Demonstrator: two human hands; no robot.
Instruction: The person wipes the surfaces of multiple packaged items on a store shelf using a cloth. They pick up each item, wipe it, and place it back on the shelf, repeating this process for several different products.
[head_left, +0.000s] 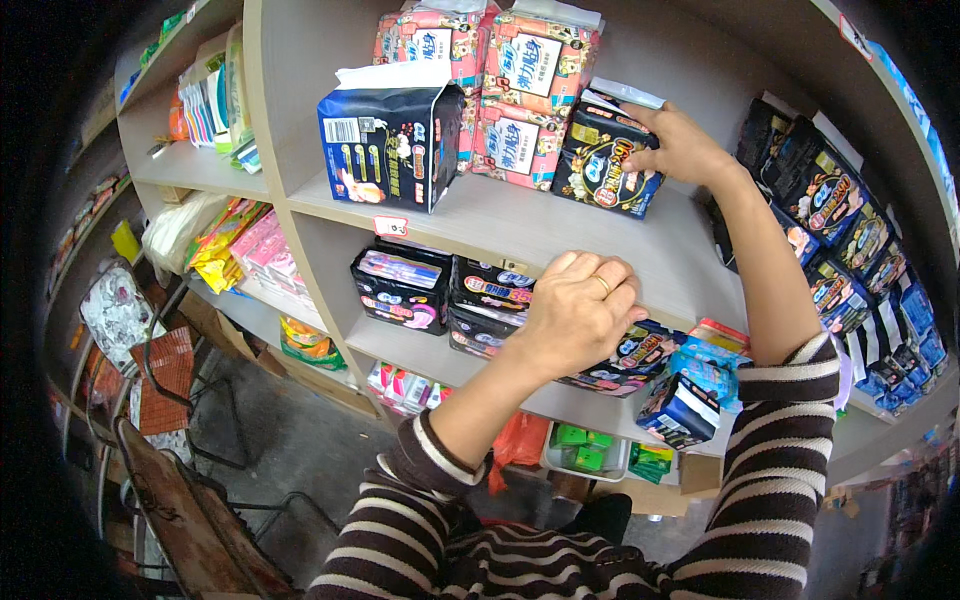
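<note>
My right hand [672,143] grips the top and right side of a black sanitary pad pack [597,165] with a round gold print, which stands on the upper shelf [480,208]. Its thumb lies across the front of the pack. Left of it rise stacked pink sanitary pad packs [520,105]. A larger dark blue pack [385,145] stands at the left of the same shelf. My left hand [580,308] is closed in a fist at the shelf's front edge, a ring on one finger; whatever its fingers hold is hidden.
More dark packs [400,288] line the shelf below, with light blue packs [708,365] at its right end. Dark packs [835,200] fill the right side. Below sits a white bin [586,460] of green boxes. A wooden chair [165,500] stands lower left.
</note>
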